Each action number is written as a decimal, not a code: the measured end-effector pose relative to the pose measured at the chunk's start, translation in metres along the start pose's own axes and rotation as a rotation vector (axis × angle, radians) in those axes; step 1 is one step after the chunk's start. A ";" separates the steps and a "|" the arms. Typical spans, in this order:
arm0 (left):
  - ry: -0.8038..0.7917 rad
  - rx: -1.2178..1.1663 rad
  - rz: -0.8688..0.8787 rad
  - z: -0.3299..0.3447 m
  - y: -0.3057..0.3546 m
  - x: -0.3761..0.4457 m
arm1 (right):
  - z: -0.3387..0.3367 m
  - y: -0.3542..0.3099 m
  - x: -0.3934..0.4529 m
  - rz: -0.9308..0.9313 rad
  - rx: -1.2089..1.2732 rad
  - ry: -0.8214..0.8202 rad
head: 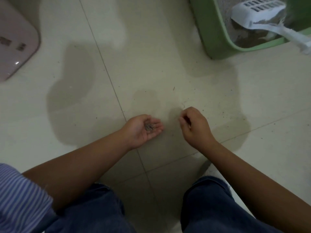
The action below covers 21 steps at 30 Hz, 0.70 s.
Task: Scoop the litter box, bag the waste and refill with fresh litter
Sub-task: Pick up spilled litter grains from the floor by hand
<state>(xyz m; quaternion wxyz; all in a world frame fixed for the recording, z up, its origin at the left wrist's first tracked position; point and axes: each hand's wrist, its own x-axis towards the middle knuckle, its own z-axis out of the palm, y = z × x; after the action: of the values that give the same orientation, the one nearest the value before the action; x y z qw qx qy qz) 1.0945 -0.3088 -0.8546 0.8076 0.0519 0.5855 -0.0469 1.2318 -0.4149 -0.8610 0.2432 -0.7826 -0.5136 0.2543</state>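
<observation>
My left hand (144,130) is turned palm up just above the floor, cupping a small pile of grey litter grains (149,126). My right hand (193,126) hovers beside it, palm down, thumb and fingers pinched together at the floor; whether a grain sits between them I cannot tell. The green litter box (217,39) stands at the top right with grey litter inside. A white slotted scoop (259,15) lies in the box, its handle sticking out over the front rim.
Loose litter grains (223,110) are scattered on the cream tiled floor (151,56) to the right of my hands. A pink rounded appliance (15,46) stands at the far left. My knees in dark jeans fill the bottom edge.
</observation>
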 end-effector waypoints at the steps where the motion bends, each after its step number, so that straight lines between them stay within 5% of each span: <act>1: -0.004 0.004 -0.008 0.002 -0.002 0.000 | -0.002 -0.008 -0.005 -0.036 0.039 -0.038; 5: -0.056 0.024 -0.065 0.007 -0.012 -0.001 | -0.009 0.003 -0.022 0.029 0.027 -0.016; 11: -0.038 0.036 -0.058 0.002 -0.013 0.000 | -0.006 0.040 -0.026 0.193 -0.316 0.023; 21: -0.002 0.041 -0.039 -0.004 -0.010 0.000 | 0.006 0.049 -0.012 0.028 -0.324 0.141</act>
<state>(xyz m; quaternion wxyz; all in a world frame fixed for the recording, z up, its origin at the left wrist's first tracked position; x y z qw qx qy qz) 1.0892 -0.3186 -0.8559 0.8060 0.0570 0.5844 -0.0749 1.2568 -0.4421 -0.8952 0.1457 -0.8345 -0.5186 0.1159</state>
